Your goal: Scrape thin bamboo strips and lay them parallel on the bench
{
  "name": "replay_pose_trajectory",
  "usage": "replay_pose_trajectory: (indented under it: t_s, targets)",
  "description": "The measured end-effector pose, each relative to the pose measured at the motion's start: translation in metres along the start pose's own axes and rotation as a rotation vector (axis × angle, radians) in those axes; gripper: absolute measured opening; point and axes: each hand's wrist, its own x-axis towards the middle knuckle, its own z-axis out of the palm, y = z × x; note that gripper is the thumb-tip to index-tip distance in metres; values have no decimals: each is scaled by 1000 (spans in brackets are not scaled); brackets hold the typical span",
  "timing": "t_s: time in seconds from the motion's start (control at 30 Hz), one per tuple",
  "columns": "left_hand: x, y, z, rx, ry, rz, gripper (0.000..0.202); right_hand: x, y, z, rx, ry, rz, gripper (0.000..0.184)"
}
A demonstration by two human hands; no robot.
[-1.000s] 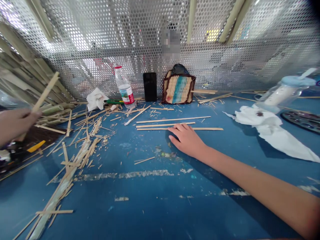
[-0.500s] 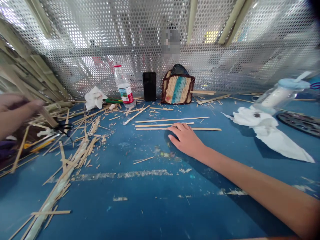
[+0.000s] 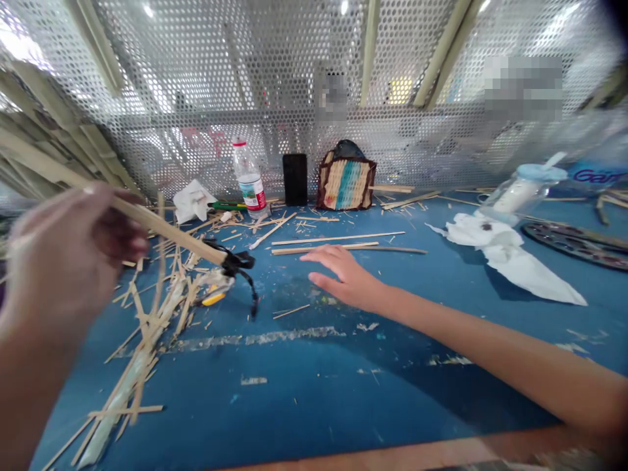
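A person's two bare hands reach over a blue table from opposite sides. The left hand is raised close to the camera, slightly blurred, with its forearm rising from the lower left corner. Its fingers are curled around a flat wooden stick, which slants from high on the left, through the grip, down to a tip at the hand's right. Black strings are gathered at that tip, with one loose end hanging down. Just below the stick's tip is a small yellow item; whether it hangs or lies on the table is unclear.

The right hand is palm down, low over the table, its forearm stretching in from the lower right. It is open and holds nothing, fingers loosely extended to the left, thumb slightly apart. Thin wooden strips lie side by side just beyond its fingertips; contact with the nearest one cannot be made out.

Beyond the right hand, against a perforated metal screen, stand a woven bag, a black phone and a plastic bottle. To its right lies a crumpled tissue. Wood scraps litter the table below the left hand.
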Motion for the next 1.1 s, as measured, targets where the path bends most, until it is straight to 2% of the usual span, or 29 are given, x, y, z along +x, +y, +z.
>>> replay_pose_trajectory:
  t_s: [0.1,0.17,0.3,0.4,0.47,0.53,0.67,0.77,0.83,0.87,0.93,0.97,1.03,1.1]
  targets:
    - [-21,-2,26,-255,-42,-291,9,25,-32,3,282,-105,-16,45]
    - [-36,-4,40,-332,-87,-394,9,40,-43,9,424,-170,18,38]
    - [-56,-16,50,-343,-143,-486,15,50,-32,34,655,-267,160,19]
    - [-63,-27,51,-317,-180,-559,24,45,-17,49,797,-355,209,29]
    - [-67,-36,53,-279,-207,-592,30,42,-13,54,856,-424,191,35]
    - [-69,-45,56,-218,-235,-596,37,40,-13,55,905,-475,163,33]
    - [-63,-62,56,18,-323,-551,46,40,-12,58,970,-453,240,30]
    - [-55,-64,47,332,-364,-464,47,39,-9,61,963,-404,268,31]
    - [-53,-57,41,542,-318,-378,43,38,-8,62,926,-380,255,30]
    - [-53,-52,39,657,-276,-286,40,37,-8,62,902,-368,252,30]
    - [-58,-41,38,816,-246,32,29,36,-8,61,865,-350,248,29]
    - [-62,-37,39,838,-293,230,22,35,-9,61,864,-347,245,29]
    - [-71,-33,44,768,-512,564,17,35,-10,60,904,-346,227,29]
    - [-79,-35,50,655,-753,697,26,35,-9,61,948,-344,193,28]
